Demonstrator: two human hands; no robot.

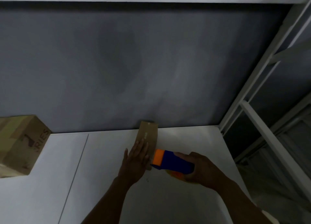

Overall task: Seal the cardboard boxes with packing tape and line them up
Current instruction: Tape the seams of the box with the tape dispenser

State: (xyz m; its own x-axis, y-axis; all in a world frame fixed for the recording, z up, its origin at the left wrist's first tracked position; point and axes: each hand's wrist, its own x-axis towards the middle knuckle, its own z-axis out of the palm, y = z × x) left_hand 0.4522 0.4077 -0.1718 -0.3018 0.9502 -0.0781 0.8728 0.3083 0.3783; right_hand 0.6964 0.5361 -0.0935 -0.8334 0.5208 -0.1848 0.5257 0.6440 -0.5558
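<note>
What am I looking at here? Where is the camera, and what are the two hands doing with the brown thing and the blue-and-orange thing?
There is no machine here, only a person at work. The single picture comes from a camera worn on the person's head, looking forward and down, so you see their own arms reaching in from the bottom edge. The left hand lies flat, fingers straight, on a small cardboard box standing against the grey wall. The right hand grips a blue and orange tape dispenser, its orange end at the box's side. Both rest on a white table. A larger cardboard box sits at the far left, and a white metal rack stands on the right.
</note>
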